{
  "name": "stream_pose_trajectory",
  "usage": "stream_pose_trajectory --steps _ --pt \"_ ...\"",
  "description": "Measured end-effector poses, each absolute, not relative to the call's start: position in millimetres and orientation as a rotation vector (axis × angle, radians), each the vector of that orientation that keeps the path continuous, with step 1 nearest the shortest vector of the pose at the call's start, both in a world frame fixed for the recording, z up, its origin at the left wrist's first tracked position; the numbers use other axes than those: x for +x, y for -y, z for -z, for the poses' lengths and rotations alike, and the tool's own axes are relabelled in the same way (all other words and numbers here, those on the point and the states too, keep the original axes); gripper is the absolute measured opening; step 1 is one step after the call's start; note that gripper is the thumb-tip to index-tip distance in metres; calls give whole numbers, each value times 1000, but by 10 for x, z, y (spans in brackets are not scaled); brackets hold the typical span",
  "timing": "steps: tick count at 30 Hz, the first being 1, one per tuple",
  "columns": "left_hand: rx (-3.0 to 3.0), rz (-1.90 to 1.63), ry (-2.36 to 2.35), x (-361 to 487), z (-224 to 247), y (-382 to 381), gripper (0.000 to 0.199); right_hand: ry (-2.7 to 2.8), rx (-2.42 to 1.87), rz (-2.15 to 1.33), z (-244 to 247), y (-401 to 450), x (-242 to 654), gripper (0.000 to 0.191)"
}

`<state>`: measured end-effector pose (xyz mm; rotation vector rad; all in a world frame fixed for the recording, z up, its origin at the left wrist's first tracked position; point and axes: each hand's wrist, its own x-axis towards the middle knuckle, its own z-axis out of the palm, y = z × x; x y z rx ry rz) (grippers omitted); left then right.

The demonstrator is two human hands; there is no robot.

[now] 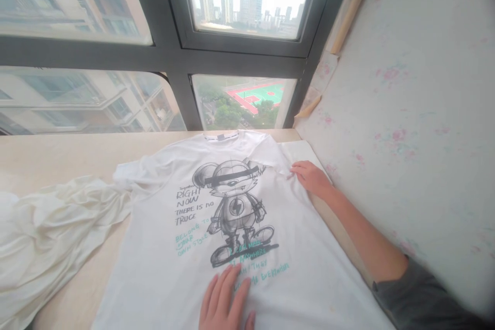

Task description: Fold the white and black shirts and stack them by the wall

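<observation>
Head view — left hand (225, 301) spread on T-shirt (154, 247), right hand (311, 178) pinching its sleeve edge (285, 166) — near wall (425, 87)

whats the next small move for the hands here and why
The right hand should probably ease the sleeve it pinches outward, since its edge is bunched at the fingertips; the left hand, lying on the shirt, might steady the cloth.
</observation>
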<state>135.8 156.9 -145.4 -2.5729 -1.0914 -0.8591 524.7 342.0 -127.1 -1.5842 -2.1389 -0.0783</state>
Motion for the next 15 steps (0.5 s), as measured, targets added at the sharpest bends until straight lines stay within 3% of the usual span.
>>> stream_pose_trajectory --steps 3,6,10,15 --pt "-2758 913 1269 1180 1275 -1595 34 2086 -1601 142 1142 -3361 5164 32" --pt "-2719 983 1802 721 1062 -1932 34 1975 -1541 142 1057 -3247 4870 29" --pt "-2209 900 2344 -196 951 -2820 40 1990 -1394 -223 1071 -2854 4156 25" --pt "-2023 620 2355 -1013 1003 -3597 37 2064 -1257 -614 1122 -2163 3395 26"
